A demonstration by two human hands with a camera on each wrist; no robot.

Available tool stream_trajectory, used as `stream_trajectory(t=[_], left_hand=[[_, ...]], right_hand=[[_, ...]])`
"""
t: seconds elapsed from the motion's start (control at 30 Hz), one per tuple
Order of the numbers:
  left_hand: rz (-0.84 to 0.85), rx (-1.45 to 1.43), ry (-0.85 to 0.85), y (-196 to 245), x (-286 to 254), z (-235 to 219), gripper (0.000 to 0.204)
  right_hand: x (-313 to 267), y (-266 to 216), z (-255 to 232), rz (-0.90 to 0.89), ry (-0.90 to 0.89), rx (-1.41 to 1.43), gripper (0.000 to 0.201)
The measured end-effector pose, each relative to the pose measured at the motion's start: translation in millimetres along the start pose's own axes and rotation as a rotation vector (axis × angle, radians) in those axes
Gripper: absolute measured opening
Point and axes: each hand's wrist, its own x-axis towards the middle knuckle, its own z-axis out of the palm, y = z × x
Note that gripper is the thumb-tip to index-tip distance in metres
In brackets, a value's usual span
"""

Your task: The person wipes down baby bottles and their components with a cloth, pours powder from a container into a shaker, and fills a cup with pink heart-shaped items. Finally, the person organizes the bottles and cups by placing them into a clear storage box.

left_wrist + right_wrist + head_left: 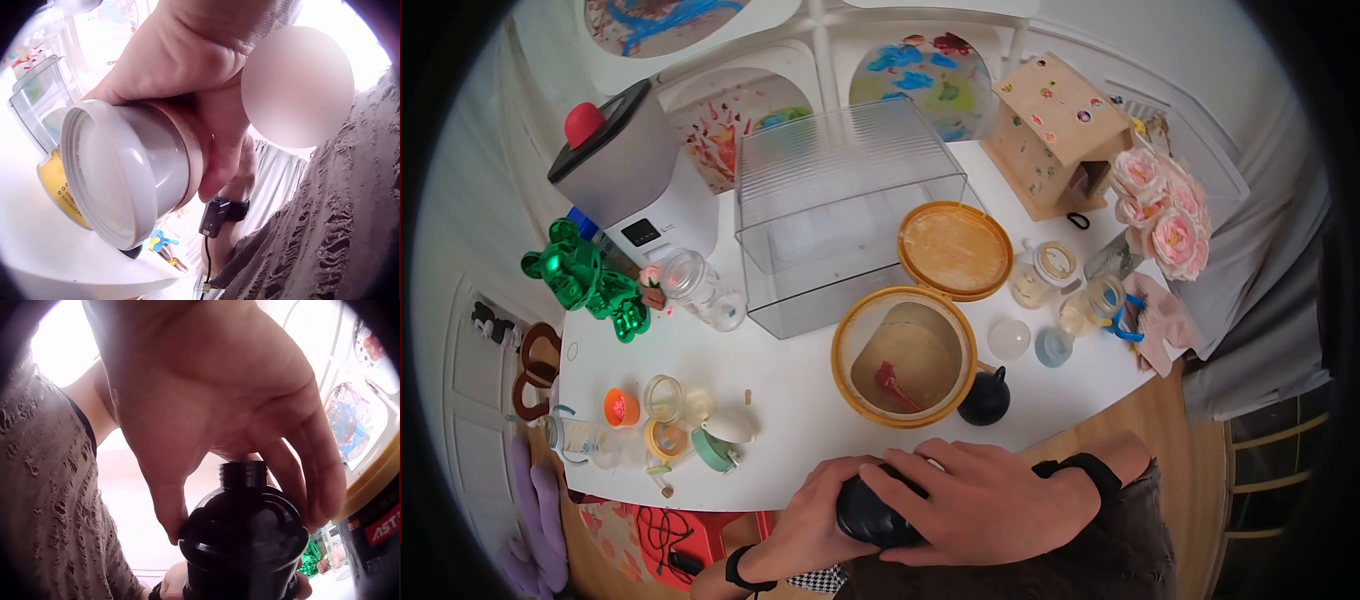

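While both hands are curled round a black bottle (878,512), it is held up just beyond the near edge of the white table (790,380), over the person's lap. The left hand (812,508) wraps its lower part; the right hand (980,500) arches over the top, its thumb and fingers gripping the shoulder around the threaded neck (244,474). At the end seen from the left wrist, a broad pale ring (134,159) shows.

Near the middle of the table stands an open tub (837,358) with a yellow rim; a pink scoop (887,377) lies inside. Its round yellow lid (956,247) is just behind, to the right, and a small black object (985,400) with a pointed top sits beside the tub's right side. Farther back is a clear box (830,270), with a grey-and-white machine (625,165) and a shiny green bear figure (585,275) to the left. At the far right are a wooden house (1065,115) and pink flowers (1175,235).
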Motion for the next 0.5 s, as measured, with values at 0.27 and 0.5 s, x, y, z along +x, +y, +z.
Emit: stream_trajectory(t=[0.27, 0.5], left_hand=[[-0.1, -0.043, -0.211, -0.3, 7.7, -20.8, 0.091], [0.0, -0.084, -0.254, -3.6, 24.5, -20.5, 0.085]], right_hand=[[2.5, 27.7, 15.3, -0.374, 0.022, 0.116, 0.057], [-1.8, 40.8, 14.3, -0.509, -0.061, 0.103, 0.052]])
